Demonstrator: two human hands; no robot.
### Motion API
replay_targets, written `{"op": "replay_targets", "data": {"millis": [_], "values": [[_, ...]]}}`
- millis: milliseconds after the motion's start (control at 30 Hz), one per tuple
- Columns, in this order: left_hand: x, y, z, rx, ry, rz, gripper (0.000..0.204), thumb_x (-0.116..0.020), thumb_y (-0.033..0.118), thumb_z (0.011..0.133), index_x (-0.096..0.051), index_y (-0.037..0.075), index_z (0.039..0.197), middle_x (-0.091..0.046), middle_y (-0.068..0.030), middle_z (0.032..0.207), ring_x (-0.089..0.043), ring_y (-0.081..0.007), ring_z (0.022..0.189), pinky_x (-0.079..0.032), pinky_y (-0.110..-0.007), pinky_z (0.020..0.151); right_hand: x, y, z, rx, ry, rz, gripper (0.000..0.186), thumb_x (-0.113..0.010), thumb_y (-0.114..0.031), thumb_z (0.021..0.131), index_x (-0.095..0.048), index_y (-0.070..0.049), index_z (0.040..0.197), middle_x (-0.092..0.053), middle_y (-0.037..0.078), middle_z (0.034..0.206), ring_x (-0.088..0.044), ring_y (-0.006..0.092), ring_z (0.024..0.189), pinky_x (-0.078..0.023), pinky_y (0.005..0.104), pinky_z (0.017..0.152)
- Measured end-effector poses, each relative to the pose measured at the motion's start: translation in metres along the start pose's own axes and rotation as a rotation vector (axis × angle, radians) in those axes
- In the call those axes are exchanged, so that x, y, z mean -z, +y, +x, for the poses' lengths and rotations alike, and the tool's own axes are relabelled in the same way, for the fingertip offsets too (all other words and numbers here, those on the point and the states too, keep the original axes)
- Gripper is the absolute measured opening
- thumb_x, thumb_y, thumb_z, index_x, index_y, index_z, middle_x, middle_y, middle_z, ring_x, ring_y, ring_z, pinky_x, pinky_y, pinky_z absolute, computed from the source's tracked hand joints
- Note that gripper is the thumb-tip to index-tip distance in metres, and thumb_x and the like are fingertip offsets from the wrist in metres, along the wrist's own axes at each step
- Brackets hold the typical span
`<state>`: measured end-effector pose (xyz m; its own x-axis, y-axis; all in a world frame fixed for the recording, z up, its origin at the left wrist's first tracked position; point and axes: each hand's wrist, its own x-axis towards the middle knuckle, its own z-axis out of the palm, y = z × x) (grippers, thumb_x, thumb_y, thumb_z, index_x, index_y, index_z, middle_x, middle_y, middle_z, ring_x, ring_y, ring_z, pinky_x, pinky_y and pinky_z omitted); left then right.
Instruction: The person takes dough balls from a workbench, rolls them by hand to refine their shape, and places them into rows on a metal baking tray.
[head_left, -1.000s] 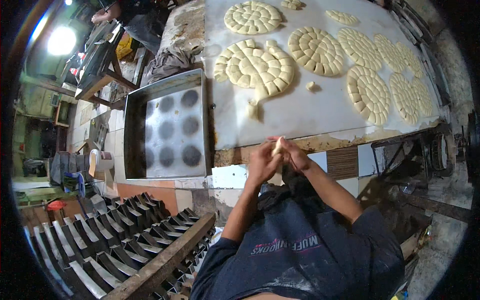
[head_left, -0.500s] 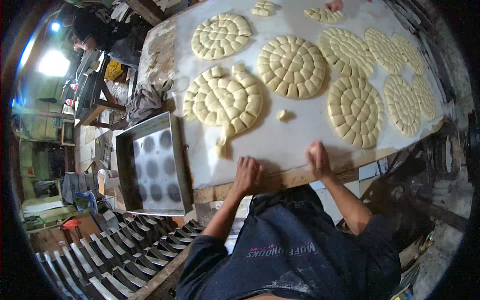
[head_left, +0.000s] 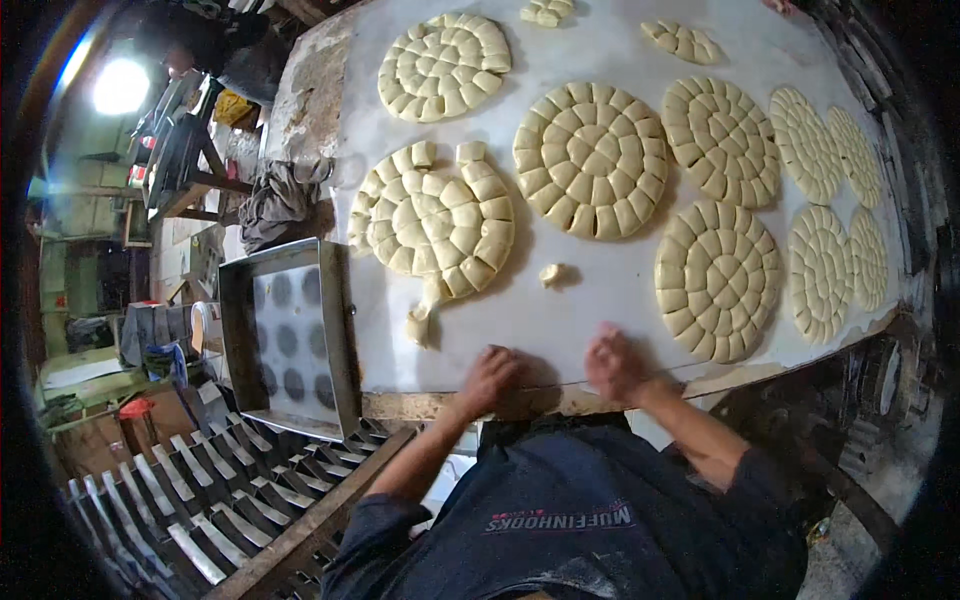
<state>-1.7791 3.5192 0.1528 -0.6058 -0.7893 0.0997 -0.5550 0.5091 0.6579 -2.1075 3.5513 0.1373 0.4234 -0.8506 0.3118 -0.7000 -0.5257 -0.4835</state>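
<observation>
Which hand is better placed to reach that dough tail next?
Probably the left hand: it's nearer the tail, below and right of it in view; the right hand is farther right.

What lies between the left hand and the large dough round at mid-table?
In the head view, one small piece of dough lies on the pale tabletop between the left hand and the large dough round.

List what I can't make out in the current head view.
Right hand: motion blur and its own back hide whether it holds anything.
Left hand: its own back hides the palm.
Another person's hand: mostly cut off by the upper edge.
Person at upper left: dark shadow hides what they are doing.
</observation>
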Motion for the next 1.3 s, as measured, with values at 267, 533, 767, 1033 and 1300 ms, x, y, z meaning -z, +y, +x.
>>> {"op": "replay_targets", "data": {"millis": [267, 533, 767, 1033, 1300], "values": [[-0.02, 0.024, 0.087, 0.035, 0.157, 0.076, 0.023, -0.064, 0.012, 0.081, -0.063, 0.009, 0.103, -0.06, -0.0094, 0.101, -0.056, -0.0328, 0.096, -0.046, -0.043, 0.087, -0.004, -0.032, 0.09, -0.092, -0.024, -0.03, 0.025, -0.062, -0.013, 0.077, -0.059, 0.0, 0.097, -0.055, 0.021, 0.099, -0.055, 0.0423, 0.106, -0.036, 0.0576, 0.114], [0.035, -0.008, 0.057, 0.002, 0.184, 0.276, 0.014, -0.073, 0.02, 0.08, -0.066, 0.014, 0.091, -0.061, -0.0035, 0.092, -0.056, -0.0276, 0.09, -0.046, -0.041, 0.081, 0.033, 0.023, 0.112, -0.199, 0.142, -0.18, 0.013, -0.06, -0.005, 0.083, -0.054, 0.0, 0.093, -0.055, 0.019, 0.098, -0.052, 0.0454, 0.107, -0.041, 0.0557, 0.099], [0.011, 0.035, 0.047, -0.096, 0.124, -0.217, 0.036, -0.056, 0.014, 0.084, -0.061, 0.005, 0.119, -0.06, -0.0152, 0.117, -0.057, -0.0338, 0.113, -0.046, -0.043, 0.102, -0.018, -0.053, 0.084, -0.199, 0.153, -0.033, 0.009, -0.06, -0.007, 0.089, -0.058, 0.0, 0.095, -0.058, 0.019, 0.101, -0.055, 0.0426, 0.103, -0.04, 0.0565, 0.103], [0.18, 0.009, -0.143, 0.336, 0.565, -0.063, 0.041, -0.073, 0.003, 0.081, -0.063, 0.004, 0.121, -0.067, -0.0179, 0.112, -0.064, -0.0392, 0.105, -0.051, -0.045, 0.091, 0.009, -0.091, 0.118, -0.962, -0.251, 0.259, 0.024, -0.057, -0.011, 0.094, -0.066, 0.001, 0.113, -0.068, 0.019, 0.111, -0.067, 0.0353, 0.1, -0.054, 0.0423, 0.088], [0.238, -0.058, -0.264, 0.922, 0.224, 0.225, 0.09, -0.079, 0.026, 0.077, -0.032, 0.0, 0.15, -0.073, -0.0202, 0.092, -0.071, -0.0378, 0.087, -0.047, -0.052, 0.1, -0.131, -0.378, 0.283, 0.373, -0.237, 0.595, 0.032, -0.069, -0.016, 0.087, -0.061, -0.002, 0.114, -0.062, 0.019, 0.117, -0.061, 0.0359, 0.113, -0.049, 0.0488, 0.098]]}}
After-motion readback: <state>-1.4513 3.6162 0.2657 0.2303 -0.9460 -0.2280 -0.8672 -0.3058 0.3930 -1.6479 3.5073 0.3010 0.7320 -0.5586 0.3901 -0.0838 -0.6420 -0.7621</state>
